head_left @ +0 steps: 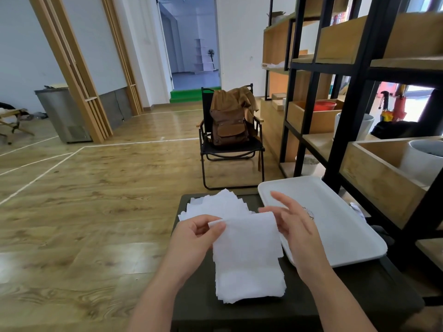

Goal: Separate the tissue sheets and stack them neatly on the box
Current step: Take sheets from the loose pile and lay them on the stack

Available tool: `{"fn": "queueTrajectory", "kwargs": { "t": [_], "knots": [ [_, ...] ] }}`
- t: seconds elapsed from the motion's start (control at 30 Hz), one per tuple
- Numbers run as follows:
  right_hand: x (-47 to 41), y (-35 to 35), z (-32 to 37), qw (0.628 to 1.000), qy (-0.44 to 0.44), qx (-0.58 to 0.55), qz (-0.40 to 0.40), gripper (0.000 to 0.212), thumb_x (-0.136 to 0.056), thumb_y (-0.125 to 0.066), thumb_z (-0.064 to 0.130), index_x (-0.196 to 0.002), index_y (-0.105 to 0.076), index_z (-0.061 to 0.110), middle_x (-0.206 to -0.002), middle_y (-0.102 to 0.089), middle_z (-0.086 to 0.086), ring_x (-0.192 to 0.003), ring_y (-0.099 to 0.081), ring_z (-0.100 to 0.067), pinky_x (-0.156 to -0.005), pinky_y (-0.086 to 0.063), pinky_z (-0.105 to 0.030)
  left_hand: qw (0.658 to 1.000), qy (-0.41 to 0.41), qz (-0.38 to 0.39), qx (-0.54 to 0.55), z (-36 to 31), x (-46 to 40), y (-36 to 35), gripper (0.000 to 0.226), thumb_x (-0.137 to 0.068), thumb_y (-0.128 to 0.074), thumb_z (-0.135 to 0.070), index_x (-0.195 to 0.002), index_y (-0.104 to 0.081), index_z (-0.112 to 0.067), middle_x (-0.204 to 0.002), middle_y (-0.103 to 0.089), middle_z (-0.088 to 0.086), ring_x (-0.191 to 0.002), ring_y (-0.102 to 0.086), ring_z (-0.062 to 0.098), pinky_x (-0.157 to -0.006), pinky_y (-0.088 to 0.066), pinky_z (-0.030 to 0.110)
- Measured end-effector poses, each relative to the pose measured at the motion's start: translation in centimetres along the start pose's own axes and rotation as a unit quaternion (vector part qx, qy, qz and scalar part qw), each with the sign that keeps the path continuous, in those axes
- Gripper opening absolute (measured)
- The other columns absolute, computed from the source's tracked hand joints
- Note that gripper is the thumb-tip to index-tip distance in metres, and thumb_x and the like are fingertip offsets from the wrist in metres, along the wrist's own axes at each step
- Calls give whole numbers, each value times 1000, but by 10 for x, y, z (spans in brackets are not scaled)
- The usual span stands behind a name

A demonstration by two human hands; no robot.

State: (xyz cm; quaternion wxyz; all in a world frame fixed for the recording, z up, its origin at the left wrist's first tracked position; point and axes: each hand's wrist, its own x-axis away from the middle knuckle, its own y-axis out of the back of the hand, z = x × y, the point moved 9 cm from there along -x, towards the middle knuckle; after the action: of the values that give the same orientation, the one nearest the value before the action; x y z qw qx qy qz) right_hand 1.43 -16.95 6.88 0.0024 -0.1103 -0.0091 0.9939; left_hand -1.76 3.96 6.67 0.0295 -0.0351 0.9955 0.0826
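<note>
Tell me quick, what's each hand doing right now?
Left hand: pinching the top corner of the tissue sheet.
Right hand: fingers straight, touching the sheet's right edge, gripping nothing.

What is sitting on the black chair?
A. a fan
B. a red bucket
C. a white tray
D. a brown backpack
D: a brown backpack rests on the seat of the black folding chair, leaning against its back, beyond the dark box.
</note>
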Motion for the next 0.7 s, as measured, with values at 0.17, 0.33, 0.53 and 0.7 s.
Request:
{"fn": "queueTrajectory", "kwargs": {
  "t": [0.17,0.33,0.53,0.7],
  "knots": [
    [5,-13,-11,991,-61,98,71,22,-94,-54,39,-90,-76,38,-94,-72,17,-94,-62,2,-81,-47,-23,1000,-14,14,-10,-4,1,-1,19,-94,-65,-19,-90,-77,-34,-93,-77,-6,-88,-72,7,-70,-51,12],
    [13,-12,-11,991,-72,100,50,22,-86,-58,50,-92,-74,35,-93,-71,16,-96,-63,-8,-80,-53,-30,1000,-5,-2,8,1,3,-1,21,-97,-61,-25,-90,-75,-39,-91,-76,-8,-86,-70,4,-69,-51,12],
    [19,-11,-13,991,-85,95,39,16,-93,-61,34,-91,-74,26,-88,-74,5,-90,-68,-18,-86,-56,-48,1000,12,-20,10,12,8,-7,28,-102,-49,-34,-89,-73,-31,-88,-75,-5,-78,-66,9,-70,-49,22],
    [18,-4,-26,987,-91,133,13,18,-95,-56,33,-87,-71,27,-83,-73,5,-83,-69,-15,-79,-56,-42,992,23,-95,-74,33,8,-10,31,-101,-43,-38,-84,-67,-29,-61,-54,-13,-55,-42,3,-55,-32,23]
  ]
}}
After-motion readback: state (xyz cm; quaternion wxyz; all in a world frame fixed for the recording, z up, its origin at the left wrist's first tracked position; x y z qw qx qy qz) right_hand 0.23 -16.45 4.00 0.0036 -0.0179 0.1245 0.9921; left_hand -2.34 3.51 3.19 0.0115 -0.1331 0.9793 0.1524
